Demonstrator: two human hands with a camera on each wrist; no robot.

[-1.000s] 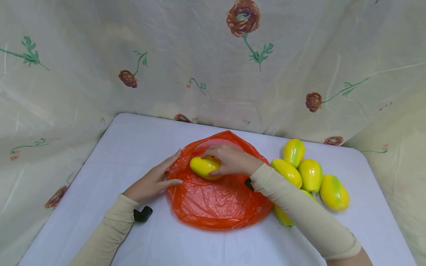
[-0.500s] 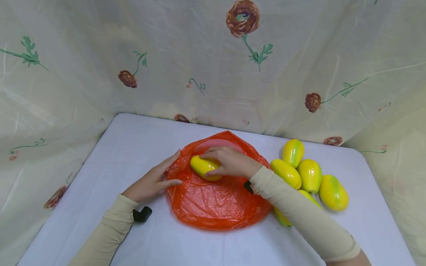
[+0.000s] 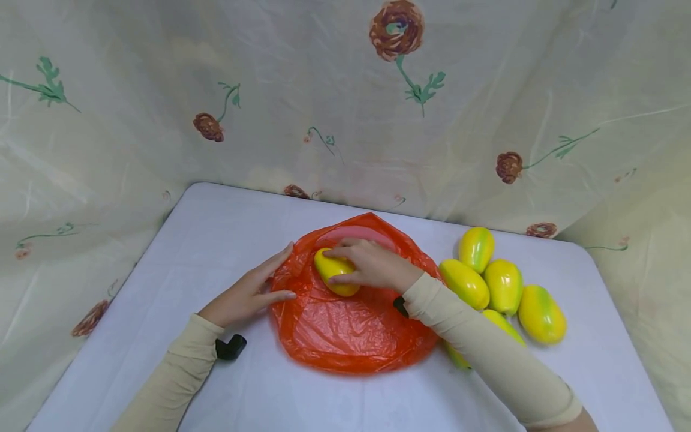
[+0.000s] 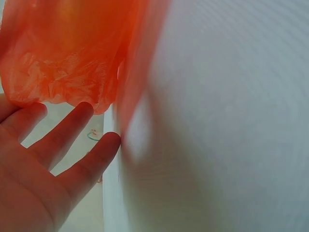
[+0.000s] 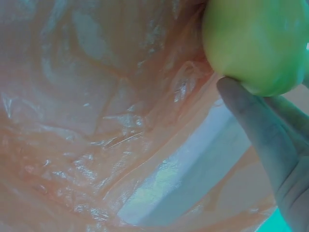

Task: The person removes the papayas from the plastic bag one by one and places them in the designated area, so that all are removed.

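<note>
In the head view a red plastic bag (image 3: 351, 336) lies spread on the table with its mouth facing up. My right hand (image 3: 372, 264) grips a glossy, mango-shaped yellow fruit (image 3: 335, 273) over the bag's opening, with the thumb on the near side and the fingers on the far side. The right wrist view shows the fruit (image 5: 256, 46) against the fingers (image 5: 260, 125), with crinkled plastic around it. My left hand (image 3: 248, 294) touches the bag's left edge, its fingers straight and spread. In the left wrist view those fingertips (image 4: 83, 108) meet the bag's side.
Several more yellow-green fruits (image 3: 504, 285) lie in a group to the right of the bag, some partly behind the right sleeve (image 3: 486, 351). The white table (image 3: 232, 225) ends at a flowered curtain (image 3: 297, 72) behind and at both sides.
My right hand has turned the fruit, so its left end now points more up and away, and has shifted it slightly right. The left hand has stayed on the bag's edge.
</note>
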